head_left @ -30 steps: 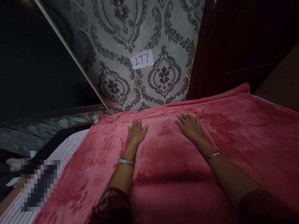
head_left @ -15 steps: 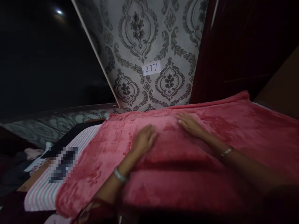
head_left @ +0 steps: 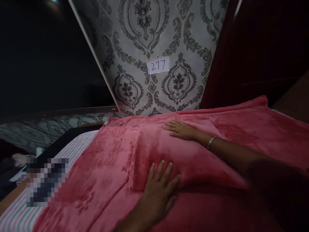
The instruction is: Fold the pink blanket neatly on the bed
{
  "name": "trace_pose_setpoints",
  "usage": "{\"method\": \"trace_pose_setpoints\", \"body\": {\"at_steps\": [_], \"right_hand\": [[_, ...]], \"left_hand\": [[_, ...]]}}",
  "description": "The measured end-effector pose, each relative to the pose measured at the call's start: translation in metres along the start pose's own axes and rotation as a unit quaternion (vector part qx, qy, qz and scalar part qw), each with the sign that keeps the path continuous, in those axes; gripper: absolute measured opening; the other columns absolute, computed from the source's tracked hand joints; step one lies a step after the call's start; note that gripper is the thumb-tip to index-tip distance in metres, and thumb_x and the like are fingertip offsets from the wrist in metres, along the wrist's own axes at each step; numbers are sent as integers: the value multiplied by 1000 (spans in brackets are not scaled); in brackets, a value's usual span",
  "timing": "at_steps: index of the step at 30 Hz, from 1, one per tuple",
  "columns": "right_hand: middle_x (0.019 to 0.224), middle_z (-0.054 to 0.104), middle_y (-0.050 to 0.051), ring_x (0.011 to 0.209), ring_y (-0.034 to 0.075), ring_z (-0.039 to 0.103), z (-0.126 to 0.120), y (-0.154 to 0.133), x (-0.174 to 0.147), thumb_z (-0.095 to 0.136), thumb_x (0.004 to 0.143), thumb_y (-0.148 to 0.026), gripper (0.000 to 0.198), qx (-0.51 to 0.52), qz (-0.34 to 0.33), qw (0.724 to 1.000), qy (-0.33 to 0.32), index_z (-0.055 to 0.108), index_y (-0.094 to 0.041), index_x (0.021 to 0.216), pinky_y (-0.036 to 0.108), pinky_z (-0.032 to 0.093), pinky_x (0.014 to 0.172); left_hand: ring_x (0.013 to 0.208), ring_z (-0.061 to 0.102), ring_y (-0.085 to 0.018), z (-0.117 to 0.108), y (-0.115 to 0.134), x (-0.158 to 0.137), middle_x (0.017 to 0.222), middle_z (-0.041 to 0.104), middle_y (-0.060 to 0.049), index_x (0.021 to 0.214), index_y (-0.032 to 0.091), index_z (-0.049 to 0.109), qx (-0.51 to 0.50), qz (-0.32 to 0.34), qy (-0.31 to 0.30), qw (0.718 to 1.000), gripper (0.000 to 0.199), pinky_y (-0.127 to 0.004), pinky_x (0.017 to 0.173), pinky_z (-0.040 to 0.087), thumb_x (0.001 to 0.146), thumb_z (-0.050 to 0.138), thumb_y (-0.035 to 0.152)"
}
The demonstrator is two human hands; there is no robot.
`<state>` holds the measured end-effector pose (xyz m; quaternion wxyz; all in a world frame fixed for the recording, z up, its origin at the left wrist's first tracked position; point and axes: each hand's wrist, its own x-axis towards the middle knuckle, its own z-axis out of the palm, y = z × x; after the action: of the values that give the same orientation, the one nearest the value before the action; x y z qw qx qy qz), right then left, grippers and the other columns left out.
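A plush pink-red blanket (head_left: pixel 106 161) lies spread before me, with a folded section (head_left: pixel 193 154) of the same cloth on its middle. On the front left corner of this fold rests my left hand (head_left: pixel 159 187), its fingers spread. My right hand (head_left: pixel 180 130) lies flat across the fold's far side, fingers stretched to the left, and a silver bangle circles that wrist. Neither hand grips the cloth. The fold's near edge stands a little raised and casts a dark shadow.
A striped cloth (head_left: pixel 79 145) shows beneath the blanket on the left, with a blurred-out object (head_left: pixel 47 182) on it. Behind stand a large dark screen (head_left: pixel 48 64), a patterned wall (head_left: pixel 145 87) with a paper (head_left: pixel 158 65) marked 277, and a dark red panel (head_left: pixel 260 58).
My left hand has come nearer and spread its fingers at the fold's front corner. My right hand has slid left across the far side. The view has shifted slightly.
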<state>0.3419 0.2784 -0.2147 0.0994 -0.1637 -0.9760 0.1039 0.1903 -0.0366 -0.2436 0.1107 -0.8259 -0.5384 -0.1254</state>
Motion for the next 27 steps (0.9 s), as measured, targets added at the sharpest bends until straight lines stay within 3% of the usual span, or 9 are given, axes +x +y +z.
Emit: {"method": "trace_pose_setpoints", "body": {"at_steps": [5, 10, 13, 15, 17, 19, 21, 24, 27], "right_hand": [[155, 48, 9, 144, 27, 43, 7, 29, 7, 32, 103, -57, 64, 36, 54, 998, 21, 46, -22, 154, 48, 27, 122], [155, 48, 8, 143, 25, 44, 0, 18, 5, 31, 103, -51, 60, 20, 85, 996, 22, 46, -22, 154, 49, 29, 122], [160, 39, 10, 149, 30, 35, -10, -3, 9, 36, 102, -52, 61, -11, 121, 993, 2, 43, -22, 156, 56, 23, 122], [164, 32, 10, 152, 32, 25, -13, -29, 12, 37, 102, -54, 62, -20, 82, 996, 3, 40, -24, 157, 59, 17, 123], [166, 28, 8, 154, 32, 18, -11, -61, 15, 34, 103, -55, 61, -8, -7, 1000, -14, 39, -28, 157, 61, 12, 123], [167, 26, 5, 155, 30, 14, -5, -90, 19, 31, 105, -55, 59, 13, -90, 995, -47, 36, -32, 158, 63, 9, 122], [167, 24, 4, 156, 29, 11, 3, -111, 26, 31, 105, -55, 58, 28, -146, 986, -69, 32, -34, 159, 64, 7, 121], [168, 23, 5, 156, 28, 9, 13, -116, 46, 34, 105, -55, 59, 26, -180, 981, -71, 30, -34, 160, 63, 2, 121], [168, 23, 7, 156, 30, 8, 19, -98, 73, 37, 104, -57, 62, 8, -156, 985, -67, 30, -33, 160, 64, 3, 121]], "left_hand": [[156, 15, -34, 1, -2, -1, 170, 19, -3, 157, 35, 35, 6, 5, 9, 1000, 75, -61, 123, 16, 88, 65, 32], [155, 20, -33, -3, -2, 0, 170, 20, -3, 157, 36, 35, -19, 1, -1, 1000, 73, -61, 121, 27, 90, 63, 32], [154, 25, -31, -9, -4, -3, 166, 30, -7, 154, 30, 40, -28, 11, 28, 999, 68, -59, 122, 26, 90, 60, 28], [153, 29, -29, -13, -7, -8, 161, 41, -11, 151, 23, 45, -16, 8, 75, 997, 62, -59, 124, 21, 90, 57, 23], [151, 34, -28, -14, -13, -15, 155, 49, -13, 148, 19, 48, 5, -22, 134, 991, 58, -57, 126, 18, 91, 53, 17], [151, 34, -29, -13, -19, -23, 155, 49, -14, 148, 19, 48, 29, -74, 171, 982, 58, -58, 125, 19, 91, 52, 15], [152, 30, -33, -8, -25, -30, 160, 41, -15, 150, 21, 46, 51, -124, 165, 977, 60, -61, 121, 25, 91, 53, 17], [153, 26, -38, 3, -30, -36, 166, 29, -15, 155, 23, 40, 68, -165, 128, 976, 67, -61, 113, 37, 90, 56, 22], [152, 27, -39, 12, -32, -38, 167, 27, -14, 156, 25, 38, 66, -176, 107, 976, 70, -59, 109, 42, 88, 58, 23]]}}
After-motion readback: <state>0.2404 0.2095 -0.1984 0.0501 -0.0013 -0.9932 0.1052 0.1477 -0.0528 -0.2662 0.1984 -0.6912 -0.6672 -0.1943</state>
